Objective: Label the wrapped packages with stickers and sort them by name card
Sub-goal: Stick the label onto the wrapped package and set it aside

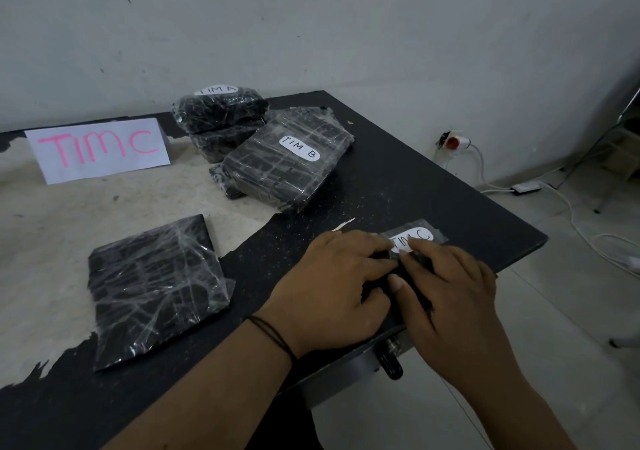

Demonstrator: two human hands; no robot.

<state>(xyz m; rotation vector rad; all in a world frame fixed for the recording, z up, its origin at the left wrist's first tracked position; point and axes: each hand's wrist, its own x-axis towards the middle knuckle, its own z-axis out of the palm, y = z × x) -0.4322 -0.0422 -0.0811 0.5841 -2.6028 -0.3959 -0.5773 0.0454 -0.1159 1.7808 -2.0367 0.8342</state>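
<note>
While both hands (398, 283) cover one package, an unlabelled package (156, 287) lies left.

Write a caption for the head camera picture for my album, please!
Both hands, left hand and right hand, press a TIM C sticker onto a wrapped package.

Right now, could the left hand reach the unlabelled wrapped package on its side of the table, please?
Probably yes: the unlabelled package lies just beside the left hand with bare table between, though that hand is busy on the TIM C sticker.
</note>
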